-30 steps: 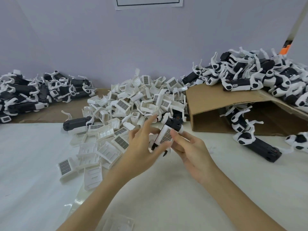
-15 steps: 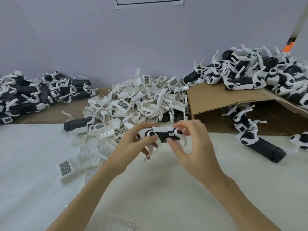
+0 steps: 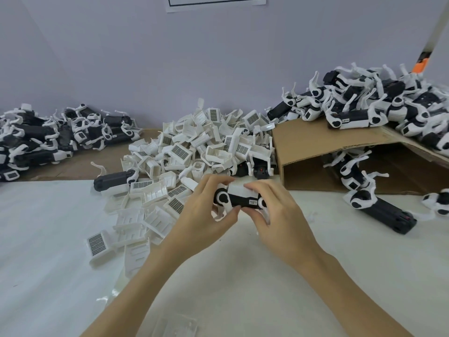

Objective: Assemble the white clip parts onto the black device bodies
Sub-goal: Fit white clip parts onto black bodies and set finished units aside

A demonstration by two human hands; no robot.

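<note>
Head view: black device body (image 3: 239, 200) with white clip (image 3: 239, 190), gripped between left hand (image 3: 202, 215) and right hand (image 3: 279, 215) fingers.

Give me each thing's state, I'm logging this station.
Left hand: grips the held device's left end.
Right hand: grips its right end.
Black plastic device body with white clip: held horizontally, off the table.
Heap of loose white plastic clip parts: unassembled.
Brown cardboard box: on its side, open.

table (image 3: 48, 239): white | on it: white clip parts (image 3: 150, 210), cardboard box (image 3: 315, 147), black device body (image 3: 388, 215)
</note>
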